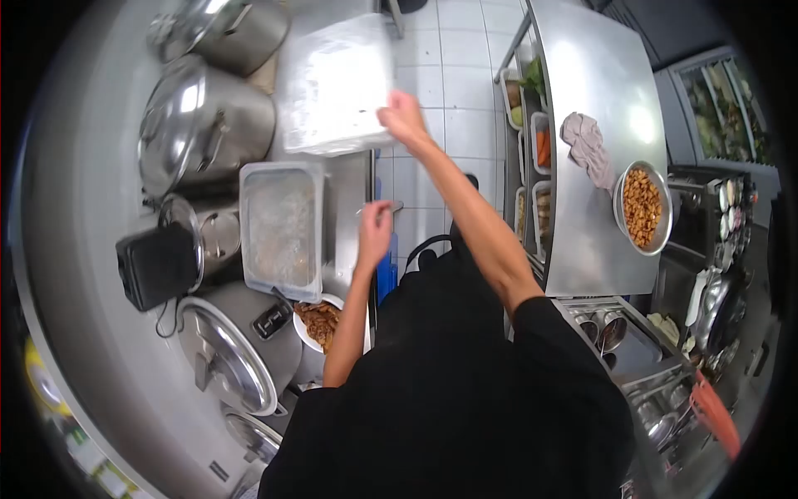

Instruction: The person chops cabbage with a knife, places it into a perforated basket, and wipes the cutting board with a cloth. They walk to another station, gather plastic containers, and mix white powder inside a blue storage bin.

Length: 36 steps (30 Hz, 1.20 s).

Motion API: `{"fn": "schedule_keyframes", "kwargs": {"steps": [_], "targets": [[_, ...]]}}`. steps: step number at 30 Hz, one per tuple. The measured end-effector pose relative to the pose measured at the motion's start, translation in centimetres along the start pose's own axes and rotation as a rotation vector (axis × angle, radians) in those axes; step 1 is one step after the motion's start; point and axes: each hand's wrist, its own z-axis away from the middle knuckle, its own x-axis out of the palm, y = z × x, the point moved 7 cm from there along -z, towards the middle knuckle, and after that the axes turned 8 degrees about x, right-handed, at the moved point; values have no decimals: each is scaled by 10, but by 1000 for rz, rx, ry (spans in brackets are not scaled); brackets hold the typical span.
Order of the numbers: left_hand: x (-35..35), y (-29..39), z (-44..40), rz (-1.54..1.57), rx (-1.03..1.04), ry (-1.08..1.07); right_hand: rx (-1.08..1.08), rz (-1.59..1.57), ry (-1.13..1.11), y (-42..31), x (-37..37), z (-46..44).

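Note:
My right hand [403,121] grips the right edge of a translucent plastic container [337,87], blurred and bright with glare, over the steel counter at the upper middle. Closer to my body, my left hand [376,229] is closed, with a thin metallic thing beside its fingertips that is too small to name. Left of that hand, a covered rectangular plastic tub [283,229] rests on the counter. A white bowl of browned food [317,323] stands just below the tub, partly hidden by my left forearm.
Large lidded steel pots [208,125] line the counter's left side, with a black box [156,266] among them. Across the tiled floor [420,166], a steel table [594,224] carries a crumpled cloth [586,145] and a metal bowl of brown cubes [642,208]. Vegetable tubs [542,145] sit beneath.

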Motion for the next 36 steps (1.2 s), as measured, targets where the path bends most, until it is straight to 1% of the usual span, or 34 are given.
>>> {"fn": "schedule_keyframes", "kwargs": {"steps": [1,2,3,4,5,7,8,9,10,11,12,13,14,15,16,18,19,20,23,25,27,29,30,33,34,36], "targets": [[-4,6,-25,-83,30,32,-47,34,0,-10,8,-15],[-7,15,-50,-162,37,40,6,12,-1,0,22,-36],[-6,18,-78,-241,49,52,45,-69,-76,0,29,-42],[-3,13,-102,-359,72,51,-36,-25,-80,12,40,-58],[-2,7,-121,-481,92,43,-11,-56,-180,22,47,-64],[6,-10,-150,-632,23,40,28,-410,-488,31,56,-61],[13,-13,-162,-705,102,16,277,-528,-665,38,49,-55],[24,-12,-174,-760,105,-60,171,-559,-715,43,36,-59],[31,-20,-181,-803,87,-128,203,-699,-725,57,19,-60],[35,-29,-186,-848,64,-201,336,-737,-650,99,11,-69],[38,-39,-193,-852,55,-188,467,-765,-577,152,6,-75],[40,-49,-199,-855,43,-173,578,-693,-431,203,-10,-82],[41,-57,-200,-859,30,-160,561,-511,-335,256,-25,-89],[41,-63,-198,-895,28,-130,626,-425,-288,317,-29,-90],[41,-70,-196,-928,31,-97,690,-231,-278,337,-50,-97],[41,-80,-197,-967,32,-37,770,-283,-323,364,-53,-121],[41,-85,-196,-977,12,-40,812,-308,-349,377,-48,-130],[41,-87,-196,-990,-11,-44,911,-386,-432,390,-32,-142],[38,-92,-191,-988,-52,-66,922,-865,-442,425,31,-188],[35,-96,-185,-1007,-52,-99,1056,-797,-328,461,86,-221],[36,-100,-189,-988,-51,-107,1088,-471,-259,442,115,-254],[32,-106,-179,-995,-80,-113,998,-506,-242,462,168,-278],[34,-102,-183,-1012,-56,-104,959,-524,-236,473,187,-285],[30,-105,-182,-904,-149,-78,733,-591,-243,456,191,-298],[32,-97,-198,-862,-46,-41,768,-523,-281,453,186,-293],[33,-103,-182,-929,-74,-61,806,-439,-309,447,171,-291]]}}
